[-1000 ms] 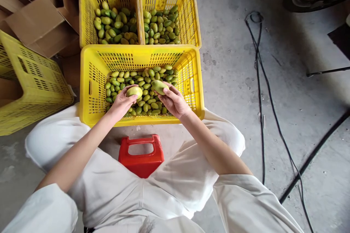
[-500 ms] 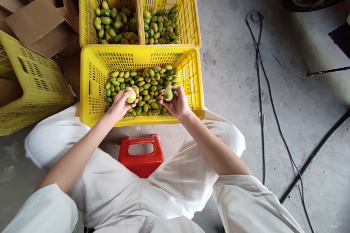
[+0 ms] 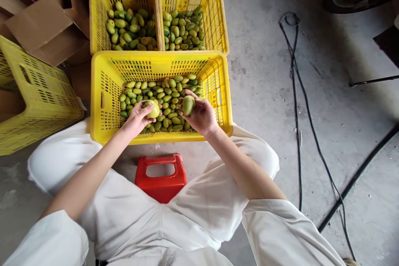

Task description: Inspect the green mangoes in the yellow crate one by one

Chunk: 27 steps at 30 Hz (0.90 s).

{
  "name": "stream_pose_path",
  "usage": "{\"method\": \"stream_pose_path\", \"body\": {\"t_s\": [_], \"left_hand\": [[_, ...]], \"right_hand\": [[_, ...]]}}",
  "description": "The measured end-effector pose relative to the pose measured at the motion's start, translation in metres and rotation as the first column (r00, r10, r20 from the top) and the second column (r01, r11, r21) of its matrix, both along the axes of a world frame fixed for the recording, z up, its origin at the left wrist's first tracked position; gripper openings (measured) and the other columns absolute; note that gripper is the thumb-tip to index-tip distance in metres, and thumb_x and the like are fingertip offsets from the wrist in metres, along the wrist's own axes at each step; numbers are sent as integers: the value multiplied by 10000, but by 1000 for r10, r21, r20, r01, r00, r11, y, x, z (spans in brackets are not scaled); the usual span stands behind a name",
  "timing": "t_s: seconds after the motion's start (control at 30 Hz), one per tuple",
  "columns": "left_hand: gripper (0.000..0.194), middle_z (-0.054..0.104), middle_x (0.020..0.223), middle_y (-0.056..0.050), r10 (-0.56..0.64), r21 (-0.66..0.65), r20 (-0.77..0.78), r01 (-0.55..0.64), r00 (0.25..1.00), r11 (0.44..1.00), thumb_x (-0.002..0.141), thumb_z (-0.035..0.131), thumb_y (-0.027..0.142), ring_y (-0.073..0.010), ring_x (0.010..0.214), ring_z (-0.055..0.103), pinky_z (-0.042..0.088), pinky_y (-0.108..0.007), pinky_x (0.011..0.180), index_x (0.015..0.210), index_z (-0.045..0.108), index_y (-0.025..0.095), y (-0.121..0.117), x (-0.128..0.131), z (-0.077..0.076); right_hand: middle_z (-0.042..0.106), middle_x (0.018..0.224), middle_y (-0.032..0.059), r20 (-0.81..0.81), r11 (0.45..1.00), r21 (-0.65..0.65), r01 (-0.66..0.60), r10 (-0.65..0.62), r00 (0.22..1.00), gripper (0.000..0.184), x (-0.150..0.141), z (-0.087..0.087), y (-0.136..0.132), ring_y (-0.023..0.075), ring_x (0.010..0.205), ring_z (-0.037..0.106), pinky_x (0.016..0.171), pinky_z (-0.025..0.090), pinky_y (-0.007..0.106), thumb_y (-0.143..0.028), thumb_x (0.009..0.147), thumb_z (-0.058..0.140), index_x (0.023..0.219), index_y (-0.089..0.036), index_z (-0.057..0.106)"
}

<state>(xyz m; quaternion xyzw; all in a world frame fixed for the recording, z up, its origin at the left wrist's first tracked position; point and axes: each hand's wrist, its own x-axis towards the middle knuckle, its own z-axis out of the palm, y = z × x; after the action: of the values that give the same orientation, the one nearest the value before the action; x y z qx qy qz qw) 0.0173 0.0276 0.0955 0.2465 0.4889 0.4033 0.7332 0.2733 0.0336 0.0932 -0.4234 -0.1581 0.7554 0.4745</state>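
Note:
Over the near yellow crate (image 3: pixel 160 138), my left hand (image 3: pixel 139 117) is closed around a smooth yellow-green oval fruit (image 3: pixel 152 109), thumb across its front. My right hand (image 3: pixel 202 117) holds a darker green oval fruit (image 3: pixel 188 105) on its curled fingers, palm turned partly up. The two hands are a short way apart, each with its own fruit. Below them, many smaller green and yellowish oval fruits (image 3: pixel 166 99) lie in the near crate, some hidden by my hands. The exact kind of fruit is not certain.
Two more yellow crates, the back left one (image 3: pixel 102 12) and back right one (image 3: pixel 215 12), hold similar fruit. Another yellow crate (image 3: pixel 46 87) and cardboard boxes (image 3: pixel 40 23) are at left. A red plastic stool-like object (image 3: pixel 162 183) sits between my legs. Black cables (image 3: pixel 304 91) cross the floor.
The fruit in my right hand has turned and moved slightly left, and that hand's fingers have loosened and spread. My left hand has shifted slightly right with its fruit.

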Motion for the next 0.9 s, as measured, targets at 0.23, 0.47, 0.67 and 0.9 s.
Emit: {"method": "stream_pose_path", "body": {"t_s": [0.23,0.47,0.67,0.9], "left_hand": [[683,703,888,46,31,-54,26,-30,999,998,577,1107,381,-102,659,650,409,-187,525,995,579,266,1,2,8],[411,777,1027,-92,11,-70,87,-5,996,998,788,905,442,-283,970,798,560,-314,659,1102,740,235,3,0,0],[638,805,960,-63,-74,-84,-41,71,996,994,648,1129,420,-174,746,720,526,-275,630,1113,752,201,1,3,-3],[492,718,789,-36,-79,-58,-184,69,980,996,684,1083,512,-115,640,547,375,-233,522,844,744,193,-2,2,-10]], "right_hand": [[739,951,-56,25,996,-56,66,-65,998,564,-2,-2,-2,170,822,708,661,614,280,-270,732,1000,1210,-329,706],[739,1020,-30,17,999,-35,19,-18,1000,519,4,-10,-1,148,791,677,538,505,219,-423,781,1013,1131,-317,645],[813,1159,7,88,999,-43,0,3,996,608,1,-12,-2,264,1116,830,822,685,338,-220,685,967,1244,-331,754],[853,1072,-4,130,1000,6,-29,28,991,629,-4,-4,-4,115,705,590,585,554,248,-466,704,1136,1190,-292,777]]}}
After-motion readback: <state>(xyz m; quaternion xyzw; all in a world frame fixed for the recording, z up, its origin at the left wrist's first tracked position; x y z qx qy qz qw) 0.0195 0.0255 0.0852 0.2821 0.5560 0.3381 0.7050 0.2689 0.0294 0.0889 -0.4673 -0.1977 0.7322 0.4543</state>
